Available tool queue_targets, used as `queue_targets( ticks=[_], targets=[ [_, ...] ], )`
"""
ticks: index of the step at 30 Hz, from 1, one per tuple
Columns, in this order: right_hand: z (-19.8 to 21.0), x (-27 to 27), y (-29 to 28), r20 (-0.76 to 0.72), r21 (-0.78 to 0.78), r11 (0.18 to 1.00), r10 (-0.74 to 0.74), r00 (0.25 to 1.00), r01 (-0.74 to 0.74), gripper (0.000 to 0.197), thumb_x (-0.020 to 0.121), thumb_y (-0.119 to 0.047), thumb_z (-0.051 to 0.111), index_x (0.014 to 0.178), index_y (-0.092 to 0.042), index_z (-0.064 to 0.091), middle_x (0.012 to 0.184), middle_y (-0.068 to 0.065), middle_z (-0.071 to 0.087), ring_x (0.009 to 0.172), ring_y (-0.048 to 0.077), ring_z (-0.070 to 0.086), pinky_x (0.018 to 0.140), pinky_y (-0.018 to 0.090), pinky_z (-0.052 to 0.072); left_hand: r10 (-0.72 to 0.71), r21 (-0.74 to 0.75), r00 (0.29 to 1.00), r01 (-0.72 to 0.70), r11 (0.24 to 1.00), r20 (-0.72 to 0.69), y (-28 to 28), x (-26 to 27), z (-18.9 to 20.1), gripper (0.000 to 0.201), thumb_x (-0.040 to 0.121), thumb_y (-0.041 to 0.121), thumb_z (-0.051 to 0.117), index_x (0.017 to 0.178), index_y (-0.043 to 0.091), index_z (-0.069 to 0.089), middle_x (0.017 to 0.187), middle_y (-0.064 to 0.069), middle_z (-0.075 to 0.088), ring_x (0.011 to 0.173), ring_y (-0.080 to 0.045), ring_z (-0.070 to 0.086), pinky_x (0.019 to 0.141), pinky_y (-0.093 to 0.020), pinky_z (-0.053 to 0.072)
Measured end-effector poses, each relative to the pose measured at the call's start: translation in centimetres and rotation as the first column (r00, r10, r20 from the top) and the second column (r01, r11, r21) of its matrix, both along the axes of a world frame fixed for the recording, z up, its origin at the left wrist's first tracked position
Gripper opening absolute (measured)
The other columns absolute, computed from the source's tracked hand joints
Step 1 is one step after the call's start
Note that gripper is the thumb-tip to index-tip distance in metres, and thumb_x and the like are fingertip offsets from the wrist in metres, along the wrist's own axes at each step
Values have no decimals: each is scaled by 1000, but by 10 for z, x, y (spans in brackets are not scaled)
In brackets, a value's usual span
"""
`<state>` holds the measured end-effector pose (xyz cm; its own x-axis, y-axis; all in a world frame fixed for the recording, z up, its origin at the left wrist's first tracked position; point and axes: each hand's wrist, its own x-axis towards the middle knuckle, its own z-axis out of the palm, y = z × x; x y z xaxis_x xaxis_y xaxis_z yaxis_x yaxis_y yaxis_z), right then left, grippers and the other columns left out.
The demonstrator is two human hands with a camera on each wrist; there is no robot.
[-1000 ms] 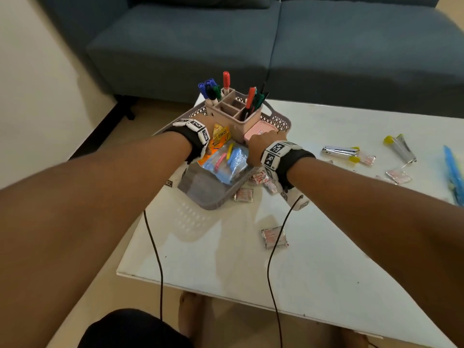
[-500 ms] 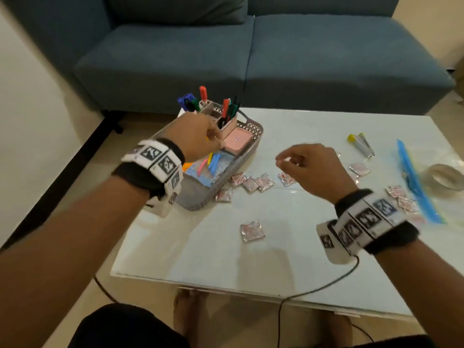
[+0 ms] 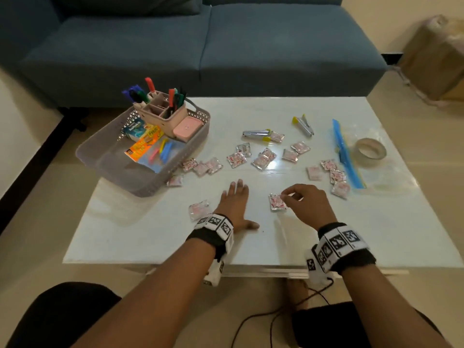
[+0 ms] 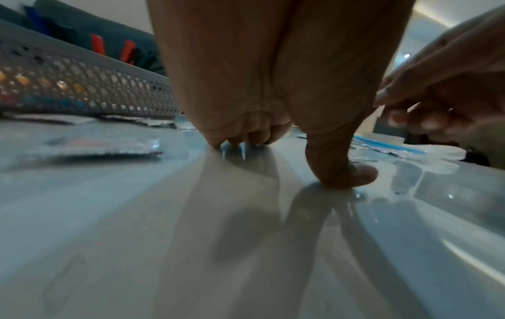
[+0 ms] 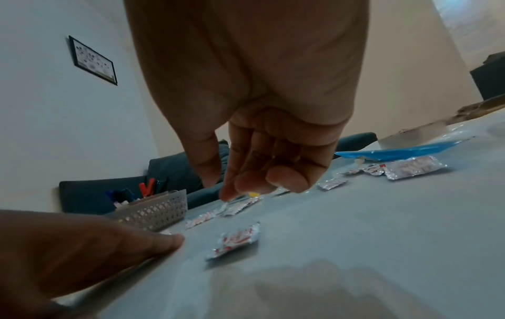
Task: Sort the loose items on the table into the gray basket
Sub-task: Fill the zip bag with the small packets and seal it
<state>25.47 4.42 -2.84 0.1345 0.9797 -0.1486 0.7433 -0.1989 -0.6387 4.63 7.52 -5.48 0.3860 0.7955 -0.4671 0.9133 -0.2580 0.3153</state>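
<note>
The gray basket (image 3: 150,182) stands at the table's left; it also shows in the left wrist view (image 4: 82,86) and the right wrist view (image 5: 155,213). Several foil sachets (image 3: 263,159) lie scattered on the white table. My left hand (image 3: 244,204) lies flat on the table, fingers straight and thumb (image 4: 344,177) pressed down, holding nothing. A sachet (image 3: 199,209) lies just to its left. My right hand (image 3: 288,195) hovers with loosely curled fingers (image 5: 246,185) over another sachet (image 3: 277,202), which lies flat (image 5: 235,239) with nothing gripping it.
In the basket stand a pink pen organizer (image 3: 163,116) with markers, a pink box (image 3: 187,128) and packets. Two silver tools with yellow ends (image 3: 256,133) (image 3: 303,125), a tape roll (image 3: 370,150) and a blue-edged zip bag (image 3: 347,156) lie at the far right. A blue sofa stands behind.
Both hands have left the basket and come to the near middle of the table. The left one is laid flat; the right one hangs over a sachet.
</note>
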Motion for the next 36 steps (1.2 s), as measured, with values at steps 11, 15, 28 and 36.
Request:
queue_targets(
  ticks=[11, 15, 28, 36],
  targets=[
    [8, 71, 17, -58, -20, 990, -143, 988, 142, 13, 87, -40, 69, 89, -27, 69, 82, -1, 74, 75, 18, 67, 86, 39, 55, 161, 26, 963, -170, 985, 214, -2, -8, -11, 121, 69, 48, 84, 158, 18, 7, 164, 4, -7, 151, -13, -8, 121, -32, -3],
    [6, 87, 13, -75, -54, 974, -224, 972, 220, 13, 87, -38, 69, 83, -26, 69, 77, -3, 73, 75, 18, 68, 86, 42, 56, 204, 44, 944, -222, 974, 258, -4, -10, -7, 122, 62, 49, 87, 157, 19, 16, 165, 7, 4, 152, -10, 1, 121, -31, 3],
    [-4, 49, 6, 53, -132, 988, 90, 995, -83, 40, 79, -39, 79, 107, -21, 58, 94, 0, 62, 86, 15, 57, 74, 27, 41, 515, 179, 852, -523, 833, 89, -9, -81, 21, 18, 78, 16, 77, 85, 24, 62, 95, 0, 64, 88, -23, 60, 79, -33, 49],
    [-20, 6, 20, 194, -174, 980, 134, 972, -101, 12, 87, -34, 69, 90, -24, 65, 97, -1, 66, 91, 22, 63, 76, 32, 49, 460, 168, 844, -514, 841, 276, 24, -41, 11, 7, 78, 9, 76, 83, 13, 72, 87, -6, 71, 77, -15, 58, 78, -22, 44]
  ],
)
